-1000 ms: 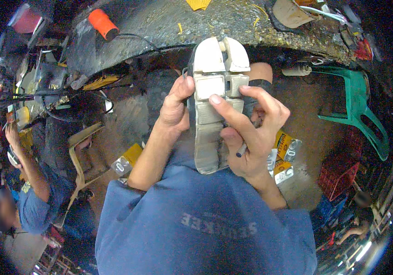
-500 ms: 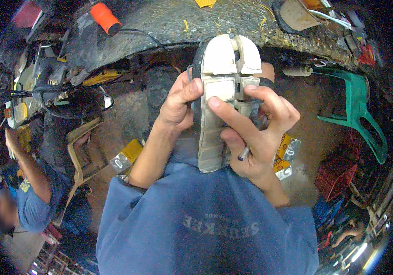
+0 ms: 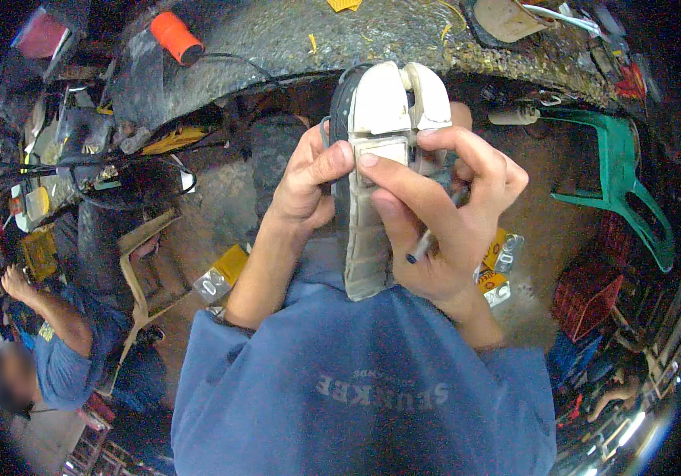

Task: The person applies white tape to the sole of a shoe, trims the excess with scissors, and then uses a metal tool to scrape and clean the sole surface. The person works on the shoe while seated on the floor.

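A person in a blue shirt (image 3: pixel 364 397) is holding a shoe (image 3: pixel 380 182) up in front of the chest, with its whitish sole facing the camera and the toe end pointing up. The heel end is sitting low, just above the shirt.

The right hand (image 3: pixel 444 222) is wrapping around the right side of the shoe. Its thumb is pressing flat on the middle of the sole, and its fingers are curling over the upper part. This hand is also pinching a thin dark tool (image 3: pixel 428 242), like a pen or small stick, against the palm.

The left hand (image 3: pixel 305 186) is gripping the left side of the shoe. Its fingers are folding around the dark edge, and the thumb is touching the sole right beside the other thumb.

Behind the shoe, a rough grey workbench (image 3: pixel 293 36) is curving across the top. An orange spool (image 3: pixel 175 36) is lying near its left end, with small yellow scraps (image 3: pixel 344 4) further along.

On the floor below, a green plastic chair (image 3: pixel 622 186) is standing at the right, and yellow packets (image 3: pixel 221 274) are lying near the person's arms. Another person in blue (image 3: pixel 51 349) is sitting far to the left.
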`<act>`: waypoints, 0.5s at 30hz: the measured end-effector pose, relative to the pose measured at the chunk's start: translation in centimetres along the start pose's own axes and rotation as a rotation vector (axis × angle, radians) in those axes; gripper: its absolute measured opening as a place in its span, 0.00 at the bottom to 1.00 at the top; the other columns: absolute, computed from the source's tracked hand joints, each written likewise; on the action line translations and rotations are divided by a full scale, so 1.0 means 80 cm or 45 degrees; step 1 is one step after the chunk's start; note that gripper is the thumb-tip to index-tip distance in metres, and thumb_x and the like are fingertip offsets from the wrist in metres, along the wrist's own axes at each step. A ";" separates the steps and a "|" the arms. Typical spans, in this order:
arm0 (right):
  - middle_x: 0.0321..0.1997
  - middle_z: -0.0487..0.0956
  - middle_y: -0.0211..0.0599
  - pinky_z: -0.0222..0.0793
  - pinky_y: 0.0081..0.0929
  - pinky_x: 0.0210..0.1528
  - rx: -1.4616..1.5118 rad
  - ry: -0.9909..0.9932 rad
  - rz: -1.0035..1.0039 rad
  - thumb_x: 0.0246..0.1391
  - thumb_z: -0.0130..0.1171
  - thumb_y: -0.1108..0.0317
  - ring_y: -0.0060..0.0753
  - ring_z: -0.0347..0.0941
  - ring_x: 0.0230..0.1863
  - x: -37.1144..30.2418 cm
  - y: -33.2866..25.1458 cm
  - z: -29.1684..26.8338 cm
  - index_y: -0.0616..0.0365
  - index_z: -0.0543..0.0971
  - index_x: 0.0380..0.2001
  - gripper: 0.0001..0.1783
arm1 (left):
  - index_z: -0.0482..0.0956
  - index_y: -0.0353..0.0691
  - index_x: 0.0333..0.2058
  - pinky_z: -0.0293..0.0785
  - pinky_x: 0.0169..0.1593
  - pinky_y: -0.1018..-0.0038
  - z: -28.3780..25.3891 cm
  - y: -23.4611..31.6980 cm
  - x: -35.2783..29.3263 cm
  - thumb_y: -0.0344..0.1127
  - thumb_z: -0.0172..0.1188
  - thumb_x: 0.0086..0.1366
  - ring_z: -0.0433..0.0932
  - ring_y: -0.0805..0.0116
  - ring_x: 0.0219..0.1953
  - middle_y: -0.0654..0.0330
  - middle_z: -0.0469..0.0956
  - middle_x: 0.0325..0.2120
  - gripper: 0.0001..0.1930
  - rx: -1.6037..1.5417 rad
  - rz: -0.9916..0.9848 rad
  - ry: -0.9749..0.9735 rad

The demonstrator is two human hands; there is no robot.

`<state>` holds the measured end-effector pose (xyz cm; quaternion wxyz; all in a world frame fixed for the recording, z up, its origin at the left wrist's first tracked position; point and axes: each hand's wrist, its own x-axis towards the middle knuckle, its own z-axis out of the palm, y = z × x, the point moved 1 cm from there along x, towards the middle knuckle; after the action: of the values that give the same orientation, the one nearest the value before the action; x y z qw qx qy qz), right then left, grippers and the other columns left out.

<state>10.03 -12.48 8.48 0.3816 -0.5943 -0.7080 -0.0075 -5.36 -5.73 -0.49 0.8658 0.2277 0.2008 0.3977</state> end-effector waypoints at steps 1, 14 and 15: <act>0.54 0.76 0.33 0.59 0.31 0.48 0.015 0.024 0.014 0.54 0.73 0.60 0.36 0.62 0.52 0.000 -0.001 0.003 0.36 0.91 0.44 0.13 | 0.73 0.31 0.62 0.78 0.61 0.64 0.001 0.000 -0.001 0.47 0.75 0.61 0.82 0.62 0.55 0.52 0.83 0.53 0.37 0.020 0.014 -0.004; 0.54 0.74 0.34 0.59 0.31 0.49 -0.033 0.078 0.019 0.52 0.74 0.61 0.37 0.63 0.52 -0.007 0.006 -0.001 0.36 0.90 0.43 0.13 | 0.73 0.31 0.61 0.79 0.60 0.64 0.002 0.001 -0.009 0.47 0.77 0.59 0.83 0.62 0.54 0.51 0.83 0.52 0.38 0.020 0.033 -0.006; 0.52 0.75 0.33 0.58 0.32 0.49 -0.010 0.093 0.061 0.51 0.74 0.61 0.37 0.64 0.52 -0.006 0.007 -0.001 0.37 0.89 0.42 0.13 | 0.74 0.31 0.61 0.79 0.60 0.63 0.001 0.000 -0.008 0.47 0.76 0.60 0.83 0.61 0.54 0.52 0.83 0.52 0.37 0.024 0.032 -0.005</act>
<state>10.55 -12.77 8.00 0.4050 -0.6118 -0.6791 -0.0228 -5.70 -6.23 -0.28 0.8589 0.2391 0.1999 0.4063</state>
